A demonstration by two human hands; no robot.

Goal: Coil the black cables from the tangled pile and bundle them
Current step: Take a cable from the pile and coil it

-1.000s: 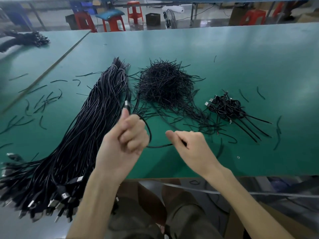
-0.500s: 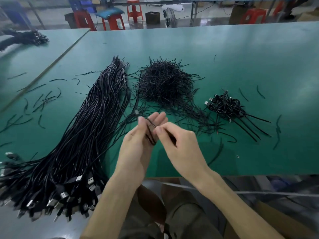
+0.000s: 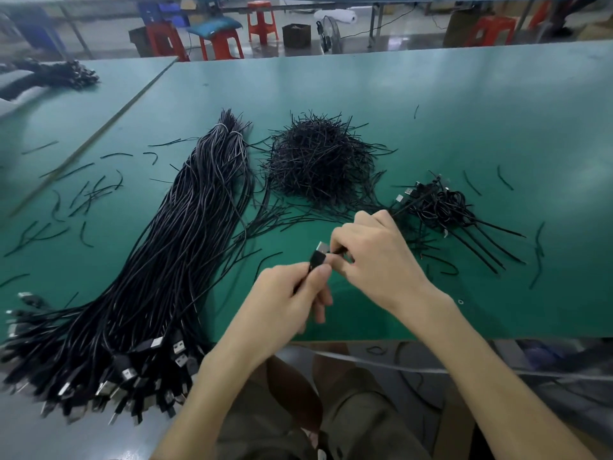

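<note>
A long sheaf of black USB cables [image 3: 172, 260] lies on the green table [image 3: 464, 127], plugs fanned out at the near left edge. My left hand [image 3: 282, 307] grips one coiled black cable [image 3: 317, 257] just below its silver USB plug. My right hand [image 3: 374, 260] pinches the same cable beside the plug; the coil is mostly hidden inside the two hands. A heap of short black twist ties [image 3: 318, 161] sits behind my hands. Several finished coiled cables [image 3: 441, 207] lie to the right.
Loose black ties [image 3: 83, 197] are scattered on the left and a few [image 3: 537, 250] on the far right. Another cable bundle [image 3: 63, 74] lies on the neighbouring table. Red stools [image 3: 222, 44] stand beyond the far edge.
My hands came together, then shifted right and toward me. The cable that trailed from the sheaf is now gathered between both hands, with its plug sticking up.
</note>
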